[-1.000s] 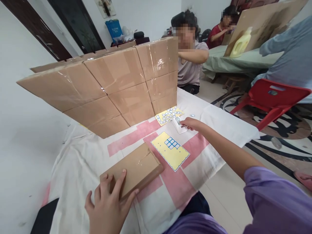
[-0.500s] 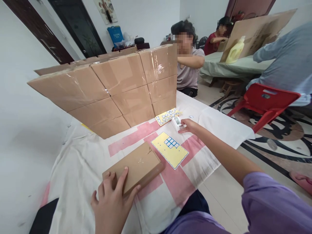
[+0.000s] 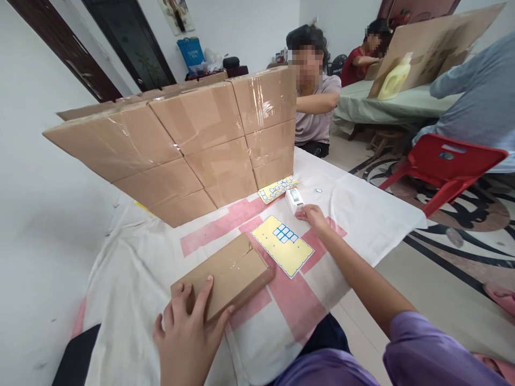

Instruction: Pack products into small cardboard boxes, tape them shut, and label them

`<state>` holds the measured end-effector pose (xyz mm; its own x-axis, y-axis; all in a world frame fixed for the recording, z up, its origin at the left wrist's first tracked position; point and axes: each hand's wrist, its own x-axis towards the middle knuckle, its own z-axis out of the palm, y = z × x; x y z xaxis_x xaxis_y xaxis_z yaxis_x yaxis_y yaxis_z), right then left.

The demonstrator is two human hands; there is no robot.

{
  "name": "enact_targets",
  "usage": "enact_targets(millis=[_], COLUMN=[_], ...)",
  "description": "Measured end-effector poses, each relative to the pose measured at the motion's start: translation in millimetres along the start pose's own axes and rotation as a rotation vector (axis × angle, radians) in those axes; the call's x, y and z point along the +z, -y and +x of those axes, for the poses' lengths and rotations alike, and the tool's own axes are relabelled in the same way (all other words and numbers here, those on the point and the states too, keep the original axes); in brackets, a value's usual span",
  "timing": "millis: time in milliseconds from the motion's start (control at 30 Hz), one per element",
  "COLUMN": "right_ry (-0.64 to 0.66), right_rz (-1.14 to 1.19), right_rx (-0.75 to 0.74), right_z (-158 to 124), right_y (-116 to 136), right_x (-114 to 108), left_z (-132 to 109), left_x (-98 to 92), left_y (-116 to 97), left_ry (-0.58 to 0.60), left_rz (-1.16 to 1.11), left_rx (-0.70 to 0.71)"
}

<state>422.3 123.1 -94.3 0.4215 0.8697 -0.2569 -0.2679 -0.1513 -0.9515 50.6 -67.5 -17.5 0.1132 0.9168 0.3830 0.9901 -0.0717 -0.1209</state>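
Observation:
My left hand [image 3: 189,332] rests on the near left end of a flat brown cardboard box [image 3: 229,273], its fingers spread over the top and the thumb along the near side. Further off, my right hand [image 3: 314,217] pinches the near end of a small white box-shaped thing [image 3: 294,200] with a grey-green panel on top; its exact kind is unclear. Between the cardboard box and my right hand lies a yellow card [image 3: 284,251] with blue-edged white squares. A second yellow card [image 3: 273,188], covered with white pieces, lies just beyond the white thing.
A wall of taped cardboard boxes [image 3: 217,161] stands across the back of the cloth-covered table [image 3: 362,198]. One person [image 3: 316,118] sits behind it. At right are a red chair [image 3: 450,161], another table with a yellow jug [image 3: 396,78], and more people.
The white thing is turned, its panel now facing up, and my right hand has shifted to its near end. My left hand stays on the cardboard box. The view has moved slightly.

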Motion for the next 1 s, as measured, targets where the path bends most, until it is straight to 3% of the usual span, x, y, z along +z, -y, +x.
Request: enact_targets(millis=[333, 467, 600, 767, 867, 933, 1000], right_ry=[-0.013, -0.005, 0.036, 0.380, 0.642, 0.751, 0.824], right_rz=[-0.135, -0.156, -0.168, -0.173, -0.332, -0.486, -0.613], right_rx=[-0.017, -0.057, -0.111, -0.167, -0.402, -0.577, -0.635], right_z=[12.3, -3.8, -39.5, -109.1, -154.6, -181.2, -201.8], right_y=[-11.7, -4.3, 9.4, 32.6, 51.5, 61.0, 64.1], right_x=[-4.1, -5.3, -5.8, 16.3, 45.6, 69.0, 92.5], left_z=[-0.5, -0.3, 0.7, 1.6, 2.0, 2.7, 3.3], left_x=[0.8, 1.3, 1.7, -1.1, -4.2, -6.3, -8.1], left_y=[-0.4, -0.1, 0.3, -1.6, -3.7, -5.0, -5.7], left_ry=[-0.008, 0.005, 0.004, -0.005, 0.014, 0.032, 0.049], left_rz=[-0.001, -0.015, -0.019, -0.034, -0.042, -0.057, -0.079], left_rx=[0.002, -0.016, -0.017, -0.024, -0.036, -0.047, -0.059])
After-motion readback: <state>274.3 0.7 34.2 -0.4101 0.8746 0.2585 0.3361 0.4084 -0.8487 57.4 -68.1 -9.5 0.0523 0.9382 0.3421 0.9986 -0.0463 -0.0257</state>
